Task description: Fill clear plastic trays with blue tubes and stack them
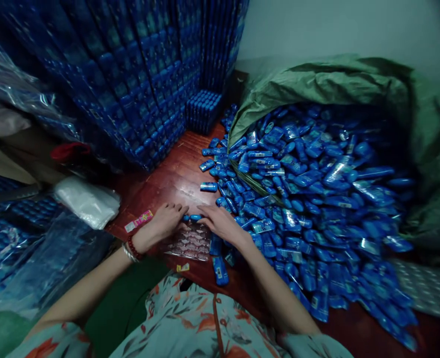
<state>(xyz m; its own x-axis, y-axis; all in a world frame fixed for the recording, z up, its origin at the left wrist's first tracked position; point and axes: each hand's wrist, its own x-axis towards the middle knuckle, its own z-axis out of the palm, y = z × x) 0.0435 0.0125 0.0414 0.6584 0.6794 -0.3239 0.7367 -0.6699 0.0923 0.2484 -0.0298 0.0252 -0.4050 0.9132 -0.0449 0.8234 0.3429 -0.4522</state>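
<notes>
I logged remotely: left hand (168, 219), right hand (222, 223), grip indiscernible, beside blue bottles (195, 217) that might have rolled if nudged.

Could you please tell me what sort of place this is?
It is probably a storeroom or small workshop for packaged goods. Loose blue containers spill from a large green sack, blue packs stand in tall stacks, and a clear molded tray lies on the reddish surface.

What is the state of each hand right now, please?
Left hand: at the small blue items; grip cannot be told.
Right hand: at the same items; grip cannot be told.
</notes>
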